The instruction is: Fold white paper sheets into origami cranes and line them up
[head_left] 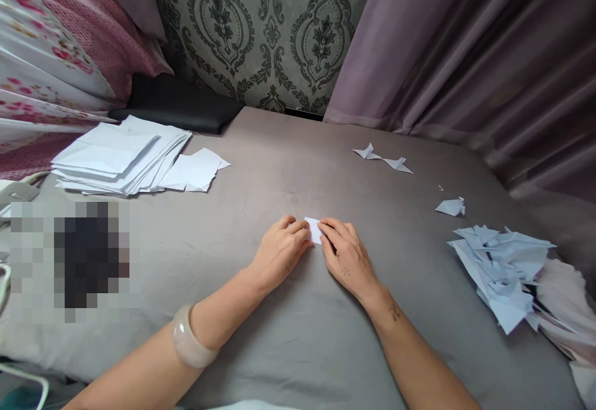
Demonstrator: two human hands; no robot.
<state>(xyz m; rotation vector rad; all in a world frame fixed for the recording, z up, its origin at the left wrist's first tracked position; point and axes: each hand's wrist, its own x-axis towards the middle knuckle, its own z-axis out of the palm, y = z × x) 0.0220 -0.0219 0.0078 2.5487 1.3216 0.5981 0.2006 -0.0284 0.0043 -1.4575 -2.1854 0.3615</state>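
Observation:
A small white piece of folded paper (314,230) lies on the grey sheet between my two hands. My left hand (284,248) has its fingers bent and pressed on the paper's left end. At the right end, my right hand (347,253) pinches the paper, thumb and fingers close together. Part of the paper is hidden under my fingertips. A pale bangle (190,338) circles my left forearm.
White paper sheets (107,155) are stacked at the left, with torn paper (198,169) beside them. Folded paper shapes (398,164) lie at the back right, and a heap of folded papers (505,261) at the right. A black item (186,104) rests by the patterned wall.

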